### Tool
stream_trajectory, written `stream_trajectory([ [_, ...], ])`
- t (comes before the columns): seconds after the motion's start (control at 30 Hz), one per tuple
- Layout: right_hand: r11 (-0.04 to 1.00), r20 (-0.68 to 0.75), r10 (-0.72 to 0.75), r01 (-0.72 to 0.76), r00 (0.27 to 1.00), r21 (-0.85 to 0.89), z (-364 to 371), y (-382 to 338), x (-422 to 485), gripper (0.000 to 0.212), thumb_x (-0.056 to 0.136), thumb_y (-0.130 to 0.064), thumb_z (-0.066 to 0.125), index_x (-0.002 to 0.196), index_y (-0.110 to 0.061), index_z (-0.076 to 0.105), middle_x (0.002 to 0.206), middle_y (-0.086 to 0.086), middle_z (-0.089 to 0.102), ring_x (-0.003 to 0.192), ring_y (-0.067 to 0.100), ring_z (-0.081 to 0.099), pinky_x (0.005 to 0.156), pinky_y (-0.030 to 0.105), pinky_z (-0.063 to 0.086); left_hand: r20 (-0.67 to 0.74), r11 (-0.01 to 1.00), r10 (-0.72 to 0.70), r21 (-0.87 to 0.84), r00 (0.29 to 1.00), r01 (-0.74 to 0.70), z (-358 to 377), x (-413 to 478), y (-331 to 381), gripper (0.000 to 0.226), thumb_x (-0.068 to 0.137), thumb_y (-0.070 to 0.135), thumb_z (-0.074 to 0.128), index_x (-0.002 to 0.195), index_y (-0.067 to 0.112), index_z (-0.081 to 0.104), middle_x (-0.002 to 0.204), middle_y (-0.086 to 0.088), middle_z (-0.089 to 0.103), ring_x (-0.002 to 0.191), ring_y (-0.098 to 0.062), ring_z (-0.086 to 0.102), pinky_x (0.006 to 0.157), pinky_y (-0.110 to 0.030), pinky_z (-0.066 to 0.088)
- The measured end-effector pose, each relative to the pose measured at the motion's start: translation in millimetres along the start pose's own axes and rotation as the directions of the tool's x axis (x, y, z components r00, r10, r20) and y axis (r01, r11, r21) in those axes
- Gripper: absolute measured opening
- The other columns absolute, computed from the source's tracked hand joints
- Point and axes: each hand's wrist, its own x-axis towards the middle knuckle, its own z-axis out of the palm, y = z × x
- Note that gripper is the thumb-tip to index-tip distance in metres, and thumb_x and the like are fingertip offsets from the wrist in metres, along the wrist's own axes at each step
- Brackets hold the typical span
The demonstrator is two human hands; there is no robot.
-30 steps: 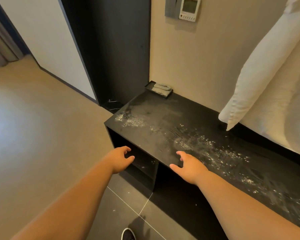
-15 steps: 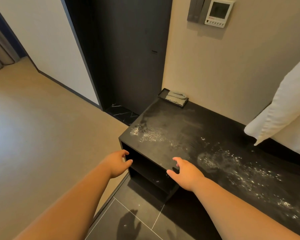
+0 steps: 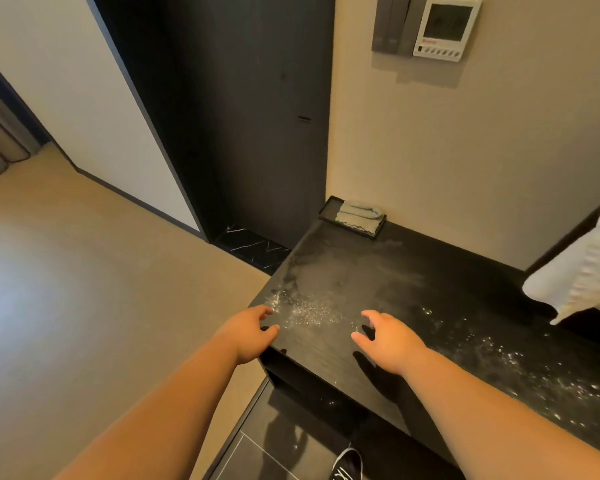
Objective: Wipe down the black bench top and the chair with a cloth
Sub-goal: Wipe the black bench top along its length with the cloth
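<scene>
Over the near left corner of the black bench top [image 3: 413, 289], the left hand [image 3: 248, 332] is held with fingers loosely spread, nothing gripped. Back by the wall, the cloth [image 3: 359, 213] is seen folded in a small tray [image 3: 329, 210]. The right hand [image 3: 388, 341] is held above the speckled top, fingers spread too, nothing held.

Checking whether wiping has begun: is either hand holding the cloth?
No: left hand and right hand hold nothing; the cloth lies in the tray.

The black bench top [image 3: 430, 278], speckled white, bears 1 tray [image 3: 329, 208] holding folded cloth [image 3: 359, 214].
</scene>
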Motion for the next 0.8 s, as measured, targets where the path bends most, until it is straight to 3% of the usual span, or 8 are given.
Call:
stream_trajectory([
  [0.17,1.000,0.015,0.008,-0.009,1.000,0.020,-24.7,0.9,47.8,0.070,0.101,-0.060,0.051,0.160,-0.029,0.031,0.152,0.000,0.050,0.122,0.017,0.060,0.102,0.036,0.051,0.007,1.000,-0.010,0.008,1.000,0.009,-21.7,40.9,14.4,0.054,0.102,0.047,0.062,0.151,0.027,0.052,0.149,-0.002,0.059,0.133,-0.021,0.058,0.109,-0.036,0.047],
  [0.47,1.000,0.021,0.021,-0.021,1.000,0.007,-53.3,-7.4,123.1,0.067,0.102,-0.059,0.049,0.159,-0.026,0.035,0.152,0.001,0.049,0.130,0.021,0.055,0.104,0.036,0.050,0.017,1.000,-0.003,0.002,1.000,0.003,-39.5,107.7,28.6,0.054,0.102,0.045,0.063,0.151,0.026,0.052,0.150,-0.001,0.058,0.133,-0.021,0.058,0.109,-0.036,0.046],
  [0.67,0.997,-0.005,0.065,-0.065,0.998,0.043,-58.6,-12.4,165.9,0.066,0.102,-0.060,0.050,0.157,-0.026,0.037,0.153,0.001,0.049,0.134,0.021,0.054,0.105,0.038,0.050,0.076,0.997,0.055,0.044,0.996,-0.058,-51.5,171.8,33.3,0.051,0.101,0.050,0.061,0.147,0.029,0.056,0.143,0.001,0.061,0.126,-0.020,0.060,0.100,-0.034,0.048],
  [0.8,0.987,-0.035,0.141,-0.137,0.989,0.084,-64.3,-17.2,192.9,0.067,0.101,-0.060,0.050,0.157,-0.025,0.038,0.152,0.003,0.050,0.133,0.022,0.054,0.105,0.038,0.049,0.117,0.989,0.129,0.052,0.985,-0.136,-59.2,218.9,41.5,0.050,0.103,0.044,0.061,0.150,0.027,0.053,0.147,-0.001,0.059,0.132,-0.021,0.057,0.108,-0.038,0.047],
])
